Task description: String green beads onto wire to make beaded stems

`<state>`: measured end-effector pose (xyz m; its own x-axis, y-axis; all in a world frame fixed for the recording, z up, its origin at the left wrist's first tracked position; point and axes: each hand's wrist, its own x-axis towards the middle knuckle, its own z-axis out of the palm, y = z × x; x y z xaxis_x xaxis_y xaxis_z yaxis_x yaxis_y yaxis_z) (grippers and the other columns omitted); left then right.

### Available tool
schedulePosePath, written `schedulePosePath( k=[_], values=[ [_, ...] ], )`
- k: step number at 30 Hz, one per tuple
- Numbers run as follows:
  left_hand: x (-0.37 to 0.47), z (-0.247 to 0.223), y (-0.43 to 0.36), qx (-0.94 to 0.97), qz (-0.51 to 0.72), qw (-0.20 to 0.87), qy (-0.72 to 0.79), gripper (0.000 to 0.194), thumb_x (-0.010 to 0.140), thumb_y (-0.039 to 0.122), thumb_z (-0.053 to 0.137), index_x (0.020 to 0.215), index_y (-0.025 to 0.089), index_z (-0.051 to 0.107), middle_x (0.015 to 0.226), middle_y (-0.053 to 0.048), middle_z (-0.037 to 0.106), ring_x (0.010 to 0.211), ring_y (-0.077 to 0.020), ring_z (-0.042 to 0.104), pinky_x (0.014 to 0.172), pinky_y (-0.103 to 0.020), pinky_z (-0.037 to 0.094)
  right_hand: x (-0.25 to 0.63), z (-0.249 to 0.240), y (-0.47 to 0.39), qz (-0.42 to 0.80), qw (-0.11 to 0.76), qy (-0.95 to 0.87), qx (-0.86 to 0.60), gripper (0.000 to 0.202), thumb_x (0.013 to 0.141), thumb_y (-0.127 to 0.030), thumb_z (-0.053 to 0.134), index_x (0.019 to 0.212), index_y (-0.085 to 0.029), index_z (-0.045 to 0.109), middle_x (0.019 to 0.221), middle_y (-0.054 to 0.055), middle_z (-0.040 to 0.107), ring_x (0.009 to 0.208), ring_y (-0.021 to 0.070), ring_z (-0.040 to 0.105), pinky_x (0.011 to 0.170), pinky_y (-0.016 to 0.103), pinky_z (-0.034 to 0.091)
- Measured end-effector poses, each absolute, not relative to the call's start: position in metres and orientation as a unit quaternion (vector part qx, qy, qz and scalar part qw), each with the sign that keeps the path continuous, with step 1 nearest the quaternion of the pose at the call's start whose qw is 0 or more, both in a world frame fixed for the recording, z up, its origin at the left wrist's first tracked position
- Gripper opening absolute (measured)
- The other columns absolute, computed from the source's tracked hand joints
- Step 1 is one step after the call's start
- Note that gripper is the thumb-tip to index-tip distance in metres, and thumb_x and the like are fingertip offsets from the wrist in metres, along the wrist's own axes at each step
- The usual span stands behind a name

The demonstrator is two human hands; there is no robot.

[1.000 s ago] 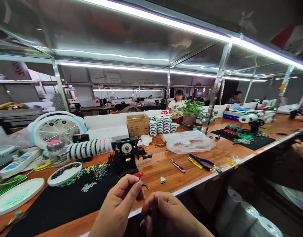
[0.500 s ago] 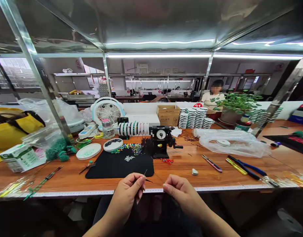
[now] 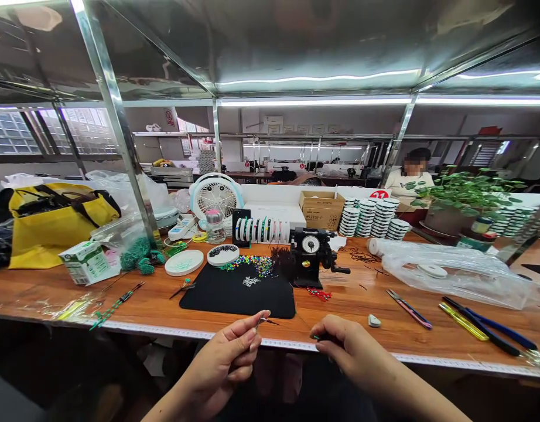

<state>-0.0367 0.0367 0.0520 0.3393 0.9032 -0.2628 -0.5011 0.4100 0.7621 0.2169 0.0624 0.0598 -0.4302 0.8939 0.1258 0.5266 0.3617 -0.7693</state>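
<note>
My left hand (image 3: 232, 351) is closed in a pinch on a thin dark cord (image 3: 270, 321), whose end sticks out to the right past the fingertips, over the table's front edge. To the right of it my right hand (image 3: 340, 343) has its thumb and forefinger drawn together. A speck of green shows at those fingertips, too small to name. Behind the hands lies a black mat (image 3: 235, 296) bearing a heap of coloured beads (image 3: 263, 265) and a small pile of silvery pieces (image 3: 250, 281). A black hand-cranked winder (image 3: 310, 258) stands beyond the mat.
White dishes of green (image 3: 184, 271) and black beads (image 3: 224, 251) stand left. A row of wound spools (image 3: 263, 230) adjoins the winder. Tweezers (image 3: 409, 309), pliers (image 3: 489, 328) and a small white piece (image 3: 374, 320) lie right. A ruler strip (image 3: 291, 344) runs along the front edge.
The camera view has swung left, so the bench appears shifted right. My left hand has turned, its fingers opening out more below the pinch. A green speck now shows at my right fingertips.
</note>
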Motion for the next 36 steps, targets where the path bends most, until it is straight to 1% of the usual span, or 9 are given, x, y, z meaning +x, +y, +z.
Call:
schedulePosePath(
  k=[7,10,13,16,22,27,31,33,36],
  values=[
    [-0.054,0.062,0.027,0.410,0.362,0.765,0.340,0.055,0.085,0.026,0.056,0.136,0.033,0.037,0.063,0.005,0.034,0.044,-0.0030,0.015,0.038,-0.013,0.009,0.210,0.073,0.062,0.271,0.357,-0.775,-0.446,0.027,0.092,-0.038,0.039,0.087,-0.023,0.061,0.071,0.002,0.060,0.065,0.0161,0.053,0.061,0.025,0.040],
    [-0.068,0.067,0.037,0.513,0.329,0.708,0.358,0.060,0.083,0.035,0.058,0.138,0.029,0.033,0.064,0.004,0.042,0.042,-0.0043,0.019,0.036,-0.016,0.013,0.214,0.080,0.060,0.244,0.387,-0.767,-0.450,0.026,0.092,-0.039,0.038,0.092,-0.025,0.061,0.074,0.003,0.062,0.066,0.0172,0.055,0.061,0.027,0.042],
    [-0.087,0.069,0.066,0.602,0.350,0.531,0.483,0.041,0.086,0.034,0.049,0.125,0.021,0.045,0.065,0.002,0.049,0.041,-0.0061,0.026,0.037,-0.017,0.019,0.226,0.085,0.055,0.211,0.378,-0.787,-0.440,0.027,0.091,-0.038,0.038,0.100,-0.028,0.062,0.087,0.007,0.065,0.075,0.0205,0.059,0.066,0.030,0.045],
    [-0.100,0.063,0.106,0.657,0.358,0.254,0.613,0.017,0.086,0.028,0.044,0.088,0.017,0.057,0.062,0.000,0.052,0.046,-0.0116,0.043,0.043,-0.022,0.034,0.241,0.094,0.049,0.184,0.365,-0.799,-0.442,0.026,0.088,-0.039,0.043,0.103,-0.029,0.062,0.094,0.009,0.066,0.080,0.0226,0.061,0.068,0.032,0.047],
    [-0.095,0.045,0.165,0.677,0.341,0.105,0.644,0.010,0.073,0.021,0.061,0.064,0.018,0.064,0.077,-0.007,0.058,0.087,-0.0247,0.055,0.083,-0.034,0.039,0.249,0.109,0.044,0.229,0.236,-0.811,-0.485,0.030,0.089,-0.040,0.043,0.066,-0.023,0.055,0.066,0.005,0.062,0.060,0.0166,0.055,0.056,0.028,0.040],
    [-0.084,0.055,0.177,0.686,0.301,0.090,0.656,0.014,0.075,0.022,0.060,0.067,0.014,0.069,0.075,-0.011,0.064,0.088,-0.0291,0.058,0.088,-0.041,0.039,0.236,0.102,0.044,0.248,0.210,-0.789,-0.521,0.028,0.088,-0.037,0.047,0.068,-0.019,0.055,0.069,0.003,0.062,0.065,0.0157,0.054,0.059,0.026,0.035],
    [-0.058,0.086,0.138,0.704,0.336,0.094,0.619,0.033,0.088,0.030,0.041,0.099,0.012,0.067,0.108,-0.014,0.064,0.109,-0.0279,0.052,0.100,-0.040,0.032,0.226,0.100,0.046,0.299,0.219,-0.784,-0.498,0.032,0.090,-0.034,0.043,0.065,-0.017,0.052,0.061,0.000,0.056,0.058,0.0120,0.047,0.053,0.023,0.030],
    [-0.037,0.101,0.107,0.738,0.325,0.169,0.566,0.034,0.089,0.039,0.042,0.099,0.020,0.068,0.103,-0.005,0.068,0.099,-0.0204,0.059,0.090,-0.029,0.043,0.220,0.101,0.048,0.332,0.228,-0.783,-0.474,0.034,0.091,-0.034,0.041,0.063,-0.017,0.050,0.059,-0.001,0.053,0.055,0.0109,0.044,0.051,0.023,0.028],
    [-0.005,0.112,0.068,0.771,0.239,0.390,0.444,0.034,0.077,0.041,0.060,0.104,0.022,0.067,0.102,-0.004,0.070,0.096,-0.0219,0.062,0.083,-0.028,0.046,0.209,0.100,0.054,0.381,0.251,-0.773,-0.441,0.033,0.089,-0.037,0.045,0.064,-0.017,0.051,0.056,-0.003,0.050,0.053,0.0099,0.042,0.048,0.022,0.026]
  ],
)
